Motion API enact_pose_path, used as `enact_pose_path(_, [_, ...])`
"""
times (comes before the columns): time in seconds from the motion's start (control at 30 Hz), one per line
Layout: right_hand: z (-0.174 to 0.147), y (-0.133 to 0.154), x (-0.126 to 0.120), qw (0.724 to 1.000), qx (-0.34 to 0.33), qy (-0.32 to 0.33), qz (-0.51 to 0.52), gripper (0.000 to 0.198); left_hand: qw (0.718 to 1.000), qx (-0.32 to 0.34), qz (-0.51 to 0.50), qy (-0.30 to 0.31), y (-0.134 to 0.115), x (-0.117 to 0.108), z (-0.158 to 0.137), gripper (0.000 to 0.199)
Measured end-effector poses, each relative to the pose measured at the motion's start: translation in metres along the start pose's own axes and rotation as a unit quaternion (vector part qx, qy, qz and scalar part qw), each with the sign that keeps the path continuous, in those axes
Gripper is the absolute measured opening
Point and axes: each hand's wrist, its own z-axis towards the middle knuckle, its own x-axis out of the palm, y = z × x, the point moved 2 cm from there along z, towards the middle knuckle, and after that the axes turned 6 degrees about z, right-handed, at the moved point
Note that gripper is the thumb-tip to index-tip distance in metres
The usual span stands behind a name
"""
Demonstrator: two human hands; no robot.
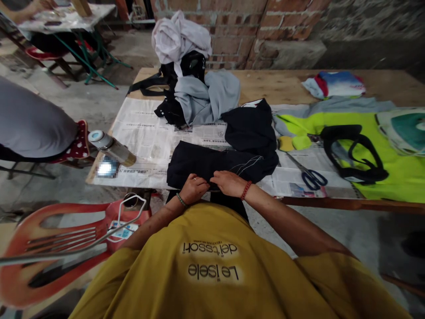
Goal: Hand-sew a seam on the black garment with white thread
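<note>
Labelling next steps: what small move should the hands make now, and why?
Probably brush the white threads aside with the right hand, the left hand steadying the dark cloth: the threads trail across it just beyond the right hand, and both hands are at its near edge.

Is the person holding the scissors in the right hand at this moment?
No, the scissors lie on the newspaper, apart from the right hand, which is at the edge of the dark cloth.

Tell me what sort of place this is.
Probably a garment or sewing workshop: scissors and what looks like an iron share a table partly covered in newspaper, while the left hand and right hand pinch dark cloth with loose pale threads.
</note>
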Motion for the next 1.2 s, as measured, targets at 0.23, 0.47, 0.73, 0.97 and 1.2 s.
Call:
enact_pose_path(0.23, [0.007, -0.001, 0.003, 0.980, 0.043, -0.097, 0.171, 0.035, 1.000, -0.009, -0.006, -0.002, 0.000, 0.000, 0.000, 0.020])
enact_pose_path(0.47, [0.013, -0.003, 0.012, 0.875, 0.198, -0.115, 0.426, 0.015, 0.999, -0.025, -0.014, 0.013, 0.000, -0.002, 0.000, 0.021])
enact_pose_path(0.73, [0.014, -0.007, 0.017, 0.942, 0.145, -0.168, 0.251, 0.022, 1.000, -0.012, -0.011, 0.024, -0.001, 0.000, 0.000, 0.021])
enact_pose_path(0.97, [0.018, -0.006, 0.015, 0.945, 0.140, -0.146, 0.256, 0.019, 0.999, -0.029, -0.019, 0.014, -0.002, 0.002, -0.002, 0.026])
enact_pose_path(1.2, [0.020, -0.007, 0.023, 0.941, 0.149, -0.098, 0.286, 0.023, 0.997, -0.068, -0.028, -0.023, 0.000, 0.000, -0.001, 0.021])
